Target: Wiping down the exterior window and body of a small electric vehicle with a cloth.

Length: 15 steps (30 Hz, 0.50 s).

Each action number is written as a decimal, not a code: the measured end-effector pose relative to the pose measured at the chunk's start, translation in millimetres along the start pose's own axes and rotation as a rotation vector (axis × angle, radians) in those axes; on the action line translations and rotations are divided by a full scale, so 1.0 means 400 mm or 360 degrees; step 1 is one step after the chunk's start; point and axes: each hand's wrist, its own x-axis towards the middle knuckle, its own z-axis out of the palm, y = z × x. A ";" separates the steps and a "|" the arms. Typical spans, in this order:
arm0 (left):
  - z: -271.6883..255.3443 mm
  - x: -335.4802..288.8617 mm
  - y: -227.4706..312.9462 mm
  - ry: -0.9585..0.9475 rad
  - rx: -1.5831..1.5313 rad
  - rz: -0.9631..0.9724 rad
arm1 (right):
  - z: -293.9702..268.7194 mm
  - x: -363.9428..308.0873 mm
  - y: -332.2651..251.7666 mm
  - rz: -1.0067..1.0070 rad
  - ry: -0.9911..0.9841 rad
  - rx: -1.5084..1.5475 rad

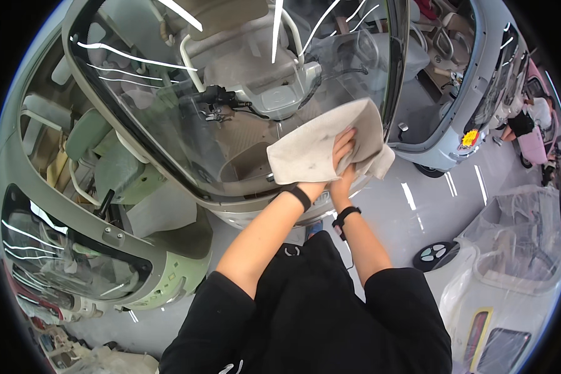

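Note:
A beige cloth is spread and partly folded in front of a small vehicle's curved windshield. My left hand has its fingers laid along the cloth's inner side, gripping it. Close against it, my right hand holds the lower right part of the cloth, its fingers mostly hidden by the folds. A few faint dark marks show on the fabric. Through the glass I see a handlebar and a grey seat. Whether the cloth touches the glass I cannot tell.
To the left stands a green small vehicle with its side open. A light blue one is at the far right. Near right, a white vehicle has plastic film over it. A person crouches by a pink vehicle.

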 end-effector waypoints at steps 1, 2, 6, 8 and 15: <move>-0.015 -0.033 0.019 -0.0040 0.0019 -0.0001 | 0.001 -0.043 0.017 -0.0129 0.0130 -0.0212; -0.050 -0.078 0.010 -0.0070 0.0080 -0.0024 | 0.018 -0.086 -0.012 -0.0133 0.0140 -0.0213; -0.112 -0.295 -0.058 -0.0427 -0.0089 -0.0298 | 0.072 -0.264 -0.189 0.0355 -0.0286 -0.0098; -0.112 -0.420 -0.136 -0.0186 -0.0097 -0.0270 | 0.144 -0.343 -0.250 0.0468 -0.0482 -0.0031; -0.282 -0.642 -0.206 -0.0176 0.0111 -0.0394 | 0.198 -0.506 -0.364 0.0041 -0.0806 -0.0299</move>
